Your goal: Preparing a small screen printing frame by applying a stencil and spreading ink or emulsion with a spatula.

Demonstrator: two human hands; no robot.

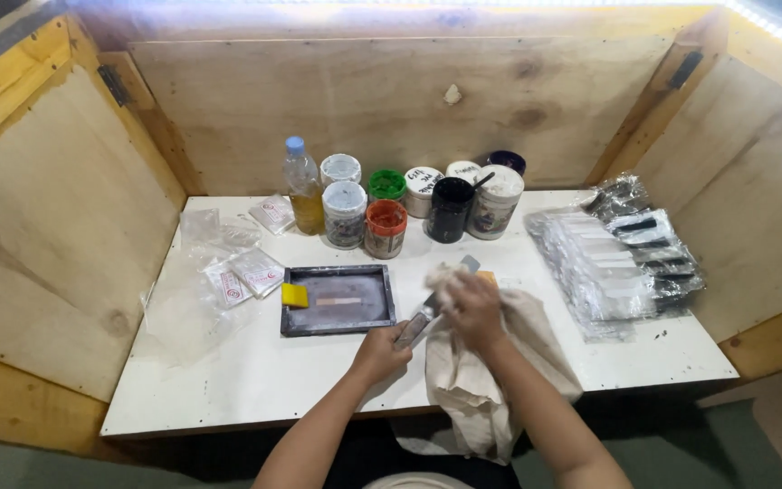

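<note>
the left hand (pixel 380 351) is closed around the lower end of a flat metal blade (pixel 427 308), which looks like a scraper or spatula. the blade slants up and to the right over the front part of the white desk (pixel 255 380). the right hand (pixel 474 310) is clenched on a cream cloth (pixel 477 380) and presses a fold of this cloth against the upper part of the blade. the tip of the blade shows just above the right hand, and a small orange thing beside it is mostly hidden. the rest of the cloth lies on the desk and hangs over its front edge, near the person's body.

just left of the hands there is a dark rectangular frame (pixel 338 301) lying flat on the desk, with a pale strip in its middle. a small yellow block (pixel 295 295) rests on the left edge of the frame. further left are some clear plastic packets (pixel 242 276).

at the back of the desk stands a group of jars (pixel 385 228) with white, green, orange and dark lids, and a plastic bottle (pixel 304 188) with yellowish liquid and a blue cap. on the right side lies a pile of clear bags (pixel 622 258) with dark and white things inside. plywood walls (pixel 56 217) stand around the desk on three sides.
</note>
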